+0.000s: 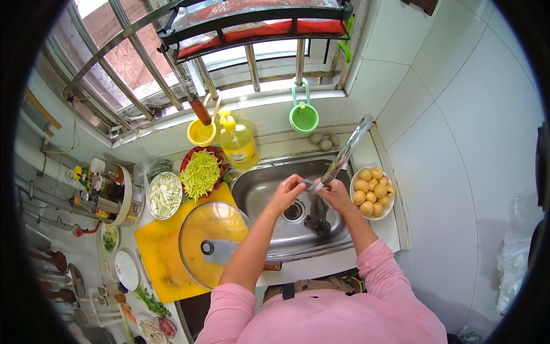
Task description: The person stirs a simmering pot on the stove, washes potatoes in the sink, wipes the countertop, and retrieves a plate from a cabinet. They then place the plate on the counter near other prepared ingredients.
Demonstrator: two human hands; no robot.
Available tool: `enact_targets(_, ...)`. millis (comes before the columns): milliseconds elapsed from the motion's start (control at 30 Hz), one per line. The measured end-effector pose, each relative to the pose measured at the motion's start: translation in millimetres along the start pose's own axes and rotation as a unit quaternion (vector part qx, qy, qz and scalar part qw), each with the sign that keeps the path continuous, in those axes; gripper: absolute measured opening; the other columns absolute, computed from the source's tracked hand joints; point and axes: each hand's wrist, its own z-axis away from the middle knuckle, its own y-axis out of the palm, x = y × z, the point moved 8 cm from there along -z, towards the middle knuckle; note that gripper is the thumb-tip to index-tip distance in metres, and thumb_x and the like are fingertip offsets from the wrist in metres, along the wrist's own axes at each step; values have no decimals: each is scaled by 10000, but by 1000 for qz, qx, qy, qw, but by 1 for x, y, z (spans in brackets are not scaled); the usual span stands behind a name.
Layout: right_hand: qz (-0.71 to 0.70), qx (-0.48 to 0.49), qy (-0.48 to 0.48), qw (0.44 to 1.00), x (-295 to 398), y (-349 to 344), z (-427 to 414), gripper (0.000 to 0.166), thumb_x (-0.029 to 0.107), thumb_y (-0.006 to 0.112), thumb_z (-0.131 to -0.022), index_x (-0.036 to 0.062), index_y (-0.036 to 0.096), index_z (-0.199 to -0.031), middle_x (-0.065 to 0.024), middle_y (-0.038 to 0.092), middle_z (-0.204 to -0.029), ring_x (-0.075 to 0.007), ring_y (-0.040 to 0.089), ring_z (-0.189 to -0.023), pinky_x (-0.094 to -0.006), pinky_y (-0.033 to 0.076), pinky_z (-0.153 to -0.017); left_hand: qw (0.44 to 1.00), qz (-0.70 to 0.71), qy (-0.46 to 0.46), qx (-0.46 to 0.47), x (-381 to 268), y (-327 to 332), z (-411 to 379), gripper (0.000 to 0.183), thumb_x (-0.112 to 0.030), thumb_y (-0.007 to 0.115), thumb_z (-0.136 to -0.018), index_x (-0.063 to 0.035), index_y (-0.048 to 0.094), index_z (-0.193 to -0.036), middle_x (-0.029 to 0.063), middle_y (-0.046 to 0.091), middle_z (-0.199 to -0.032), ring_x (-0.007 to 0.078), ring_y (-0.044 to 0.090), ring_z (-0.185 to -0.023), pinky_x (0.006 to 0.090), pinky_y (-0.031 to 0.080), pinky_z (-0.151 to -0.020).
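Note:
Over the steel sink [258, 193], my left hand [288, 193] and my right hand [336, 194] pinch a small dark grey, limp item [307, 184] between them, beneath the mouth of the chrome faucet [347, 150]. What the item is cannot be told. Below my hands lies a dark, crumpled clump [318, 226] in the basin, right of the drain [294, 210]. A white bowl of round yellow-brown balls [372, 191] stands right of the sink. Several grey-green egg-shaped things [325, 141] rest on the back ledge.
Left of the sink, a glass lid [215, 219] covers a cleaver's blade on the yellow cutting board [159, 258]. Behind stand a yellow soap bottle [238, 146], a basket of green strips [200, 174] and a bowl of pale strips [165, 195]. A black rack [258, 26] hangs above.

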Motion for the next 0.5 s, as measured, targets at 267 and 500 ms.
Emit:
enact_targets(267, -294, -14, 107, 950, -31, 0, 24, 122, 106, 603, -814, 86, 554, -924, 56, 530, -843, -35, 481, -753, -177, 388, -687, 990, -118, -29, -66, 4, 31, -8, 128, -156, 514, -880, -35, 544, -850, -23, 507, -733, 57, 454, -713, 225, 389, -638)
enact_targets(500, -166, 74, 62, 982, -8, 15, 29, 177, 128, 656, -792, 80, 576, -943, 48, 553, -858, -46, 489, -775, -212, 404, -707, 976, -197, 20, -87, -26, 24, -16, 178, -170, 529, -869, -31, 536, -759, -40, 434, -611, 55, 387, -578, 228, 345, -517)
